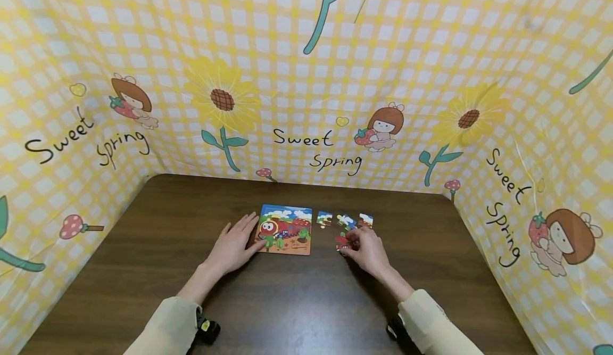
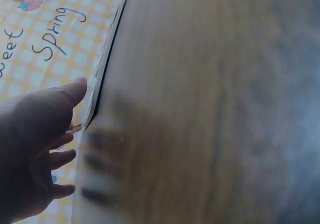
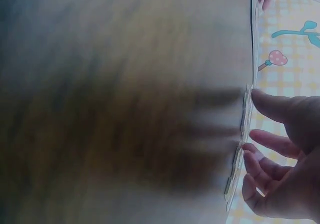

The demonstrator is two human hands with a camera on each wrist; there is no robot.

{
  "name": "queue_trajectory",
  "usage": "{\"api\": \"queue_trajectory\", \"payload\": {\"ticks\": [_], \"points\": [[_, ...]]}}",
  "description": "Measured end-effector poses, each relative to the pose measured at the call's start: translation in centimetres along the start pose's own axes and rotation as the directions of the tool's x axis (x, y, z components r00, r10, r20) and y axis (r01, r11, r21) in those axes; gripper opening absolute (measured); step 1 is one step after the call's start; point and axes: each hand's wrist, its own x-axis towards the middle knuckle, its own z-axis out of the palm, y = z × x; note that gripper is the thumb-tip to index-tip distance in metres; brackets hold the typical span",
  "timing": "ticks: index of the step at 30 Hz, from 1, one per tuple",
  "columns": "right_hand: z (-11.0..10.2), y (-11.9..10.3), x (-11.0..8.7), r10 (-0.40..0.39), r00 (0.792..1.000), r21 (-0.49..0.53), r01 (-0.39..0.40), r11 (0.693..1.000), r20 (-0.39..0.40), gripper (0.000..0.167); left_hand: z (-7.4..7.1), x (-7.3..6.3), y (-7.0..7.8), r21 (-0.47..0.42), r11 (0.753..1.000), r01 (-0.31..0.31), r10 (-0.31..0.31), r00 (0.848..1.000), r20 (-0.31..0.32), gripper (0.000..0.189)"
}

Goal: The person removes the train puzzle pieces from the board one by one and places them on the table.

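Observation:
A jigsaw puzzle board (image 1: 285, 230) with a cartoon picture lies flat on the table in the head view. My left hand (image 1: 233, 245) rests at the board's left edge, fingers extended and thumb touching its lower left side. To the right of the board my right hand (image 1: 369, 251) pinches a red puzzle piece (image 1: 342, 242) at the table surface, between thumb and fingers. Just above it lie a blue-and-white puzzle piece (image 1: 345, 221) and another puzzle piece (image 1: 366, 220) by the knuckles. In the right wrist view the thumb and fingertips meet the thin edges of the pieces (image 3: 246, 114).
One more puzzle piece (image 1: 324, 219) lies between the board and the right hand's group. The brown wooden table (image 1: 297, 302) is bordered by a yellow checked cloth (image 1: 297, 89) at the back and both sides. Dark wrist cameras (image 1: 208, 329) sit at the cuffs.

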Motion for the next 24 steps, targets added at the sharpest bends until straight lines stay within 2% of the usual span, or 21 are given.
{"api": "queue_trajectory", "payload": {"ticks": [4,7,12,15,21,24], "points": [[2.2,2.8,0.9,-0.037,0.998,0.034,0.039,0.999,-0.053,0.037,0.2,0.1,-0.5,0.003,1.0,0.02,-0.02,1.0,-0.014,0.083],[1.4,0.9,1.6,-0.016,1.0,0.103,0.018,0.995,-0.022,0.034,0.3,0.1,-0.8,0.009,0.999,0.036,-0.036,0.999,0.004,0.086],[-0.3,-4.0,2.7,0.034,0.998,0.232,-0.047,0.972,0.061,0.033,0.4,0.1,-1.1,0.017,0.999,0.047,-0.048,0.998,0.041,0.084],[0.1,-5.3,3.6,0.05,0.991,0.299,-0.085,0.951,0.123,0.037,0.4,0.1,-1.2,0.029,0.999,0.042,-0.043,0.998,0.044,0.08],[1.9,-7.3,5.8,-0.024,0.98,0.41,-0.06,0.91,0.196,0.041,0.5,0.0,-1.3,0.043,0.998,0.042,-0.044,0.998,0.051,0.076],[2.9,-8.3,6.9,-0.046,0.975,0.433,-0.053,0.9,0.217,0.042,0.5,0.0,-1.3,0.044,0.998,0.036,-0.038,0.998,0.047,0.075]]}}
